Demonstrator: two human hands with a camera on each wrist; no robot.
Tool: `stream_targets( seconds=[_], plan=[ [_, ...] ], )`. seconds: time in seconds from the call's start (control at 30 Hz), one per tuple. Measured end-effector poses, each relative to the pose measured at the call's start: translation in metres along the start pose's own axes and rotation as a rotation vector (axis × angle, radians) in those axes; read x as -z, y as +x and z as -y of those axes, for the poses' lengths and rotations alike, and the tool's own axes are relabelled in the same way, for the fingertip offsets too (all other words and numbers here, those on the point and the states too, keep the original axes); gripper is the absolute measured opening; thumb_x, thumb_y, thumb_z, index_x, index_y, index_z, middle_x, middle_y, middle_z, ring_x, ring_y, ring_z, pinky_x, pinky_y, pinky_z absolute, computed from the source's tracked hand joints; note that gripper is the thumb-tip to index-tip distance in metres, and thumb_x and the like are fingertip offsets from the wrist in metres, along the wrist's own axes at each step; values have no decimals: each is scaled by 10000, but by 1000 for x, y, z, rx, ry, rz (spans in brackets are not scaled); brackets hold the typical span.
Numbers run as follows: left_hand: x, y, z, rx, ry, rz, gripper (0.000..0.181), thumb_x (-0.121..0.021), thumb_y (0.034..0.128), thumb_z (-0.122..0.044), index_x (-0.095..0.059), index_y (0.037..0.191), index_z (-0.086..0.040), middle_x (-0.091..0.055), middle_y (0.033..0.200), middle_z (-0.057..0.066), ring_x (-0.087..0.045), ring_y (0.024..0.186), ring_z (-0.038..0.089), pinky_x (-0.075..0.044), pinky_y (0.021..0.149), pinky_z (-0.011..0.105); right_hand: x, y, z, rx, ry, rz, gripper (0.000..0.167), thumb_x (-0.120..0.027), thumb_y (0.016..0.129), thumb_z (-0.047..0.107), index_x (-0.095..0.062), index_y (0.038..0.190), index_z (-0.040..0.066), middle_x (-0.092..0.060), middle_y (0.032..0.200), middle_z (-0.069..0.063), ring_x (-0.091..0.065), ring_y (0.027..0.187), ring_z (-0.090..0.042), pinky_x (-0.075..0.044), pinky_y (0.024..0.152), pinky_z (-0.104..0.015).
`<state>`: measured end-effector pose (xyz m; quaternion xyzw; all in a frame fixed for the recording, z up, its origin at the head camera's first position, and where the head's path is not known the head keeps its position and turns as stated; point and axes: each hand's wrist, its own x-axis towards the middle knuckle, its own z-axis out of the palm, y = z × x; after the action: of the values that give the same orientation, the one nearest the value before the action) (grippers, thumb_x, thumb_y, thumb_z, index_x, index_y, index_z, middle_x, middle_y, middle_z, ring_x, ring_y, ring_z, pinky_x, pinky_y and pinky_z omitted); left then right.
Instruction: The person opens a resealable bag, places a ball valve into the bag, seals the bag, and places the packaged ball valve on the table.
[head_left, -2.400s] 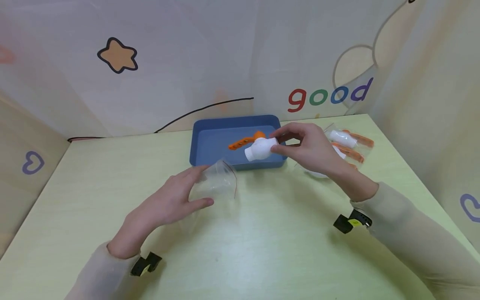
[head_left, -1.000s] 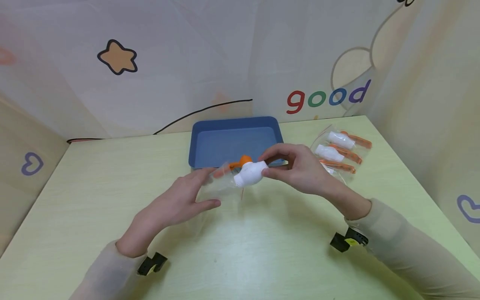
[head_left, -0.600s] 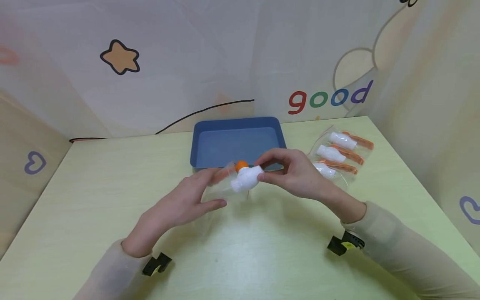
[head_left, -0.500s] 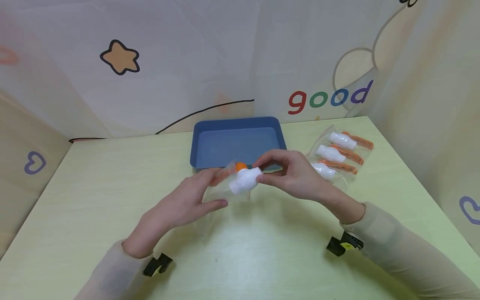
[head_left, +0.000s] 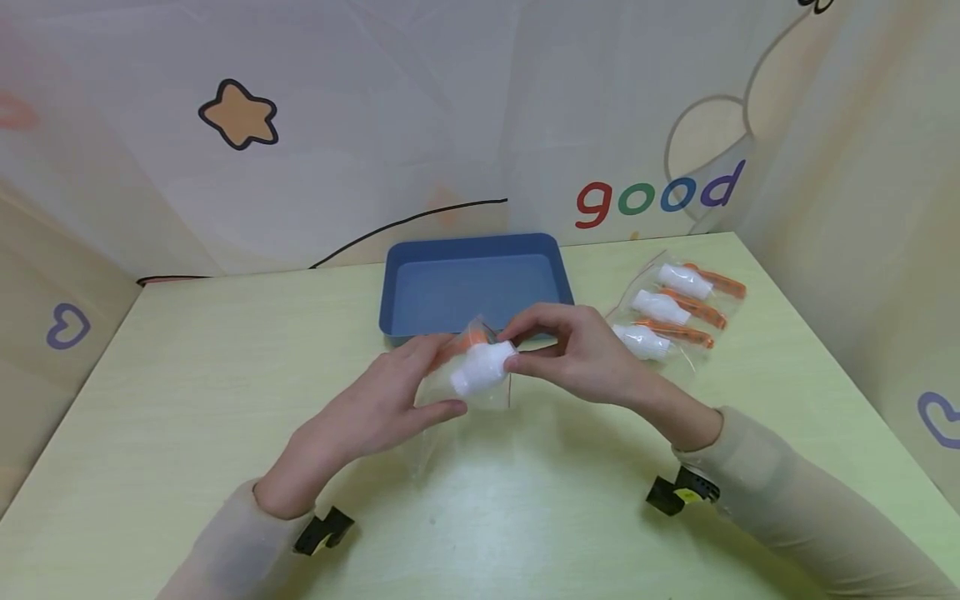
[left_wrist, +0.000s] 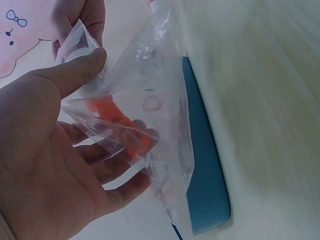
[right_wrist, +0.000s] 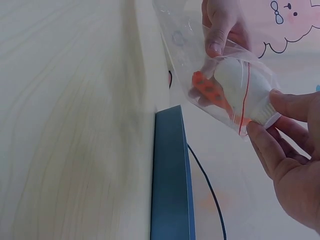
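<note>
A white ball valve (head_left: 483, 367) with an orange handle (right_wrist: 210, 91) sits mostly inside a clear zip bag (left_wrist: 167, 120). My right hand (head_left: 588, 354) pinches the ribbed end of the valve, which sticks out past the red zip line at the bag's mouth. Around the bag, from the other side, my left hand (head_left: 375, 400) holds the plastic between thumb and fingers. Through the film the handle shows in front of the left fingers in the left wrist view. Both hands are above the table, just in front of the blue tray.
A blue tray (head_left: 476, 287) stands at the back middle of the table (head_left: 247, 375). On the right lie bagged valves: a far one (head_left: 686, 281), a middle one (head_left: 662, 307) and a near one (head_left: 642, 342). A printed curtain (head_left: 390, 100) hangs behind.
My right hand has brought the valve from above the tray down and left into the bag, handle first. My left hand has shifted slightly right with the bag.
</note>
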<state>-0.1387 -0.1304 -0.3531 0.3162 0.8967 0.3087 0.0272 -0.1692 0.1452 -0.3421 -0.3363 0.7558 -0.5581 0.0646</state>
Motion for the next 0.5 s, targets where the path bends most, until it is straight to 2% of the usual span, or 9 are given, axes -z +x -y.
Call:
stream_targets(
  seconds=[0.37,0.5],
  plan=[
    [-3,1,-2,-7,-27,-28,730,-787,929,-365,-444,1492,-49,-574,1360,56,-584,1256,261,-500,1007,438,-7,1,1,27,50,12,242,-797,863,-53,-734,1083,25,-692,1077,-86,-689,994,-244,-609,798,-391],
    [-4,2,-3,-16,-41,-35,718,-783,932,-367,-446,1479,-46,-583,1331,33,-588,1233,264,-501,1003,430,-9,1,1,20,44,23,248,-795,864,-56,-731,1088,29,-687,1089,-79,-685,1008,-240,-608,805,-390]
  ],
)
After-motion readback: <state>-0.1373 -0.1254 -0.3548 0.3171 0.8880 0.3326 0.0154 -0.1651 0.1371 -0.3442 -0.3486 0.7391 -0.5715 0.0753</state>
